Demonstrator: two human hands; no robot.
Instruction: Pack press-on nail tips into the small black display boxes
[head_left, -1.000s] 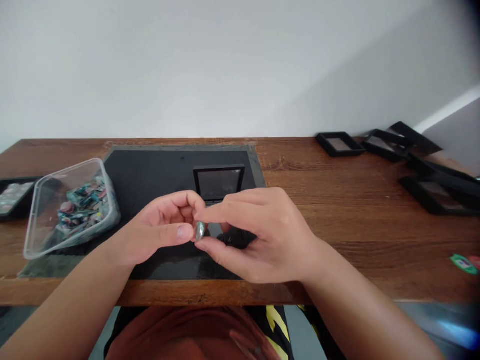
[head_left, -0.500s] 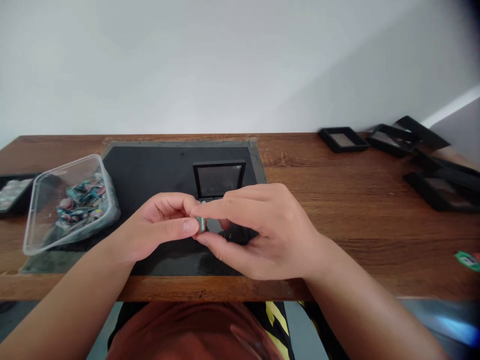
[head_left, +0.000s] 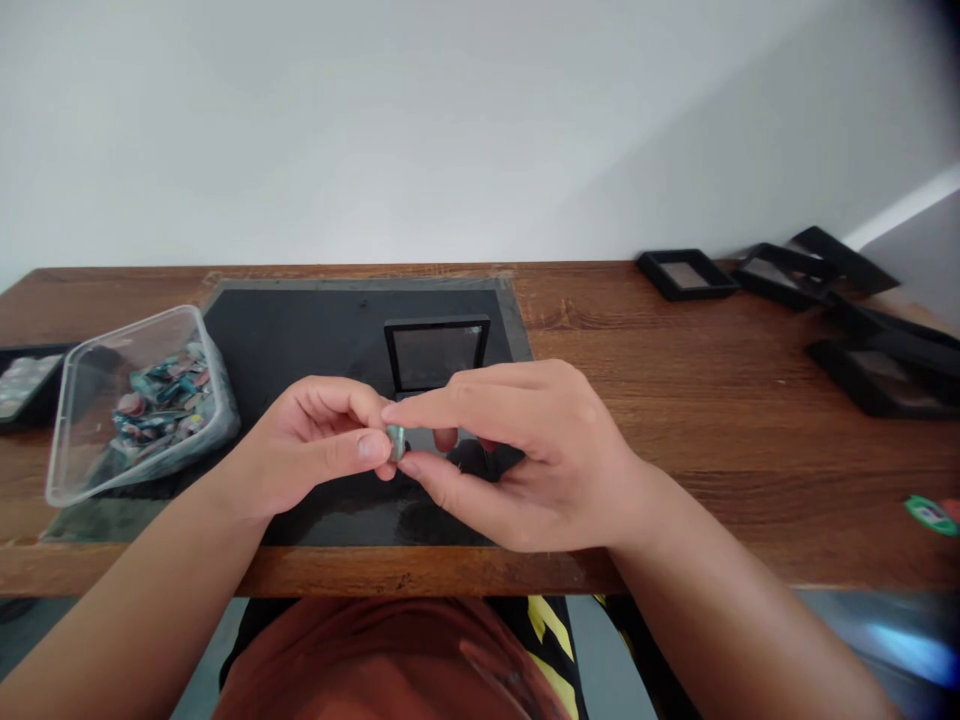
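Above a black mat (head_left: 300, 320) near the tabletop's (head_left: 675, 440) front edge, my left hand (head_left: 311, 445) pinches a small, shiny greenish piece (head_left: 397, 442) between thumb and curled fingers. My right hand's (head_left: 540, 455) thumb and forefinger, slightly parted, bracket its top and bottom; whether they grip too, I cannot tell. It looks light, smooth and perhaps slippery, its stiffness uncertain; its edges seem the best hold. Beyond stands a black frame (head_left: 437, 322).
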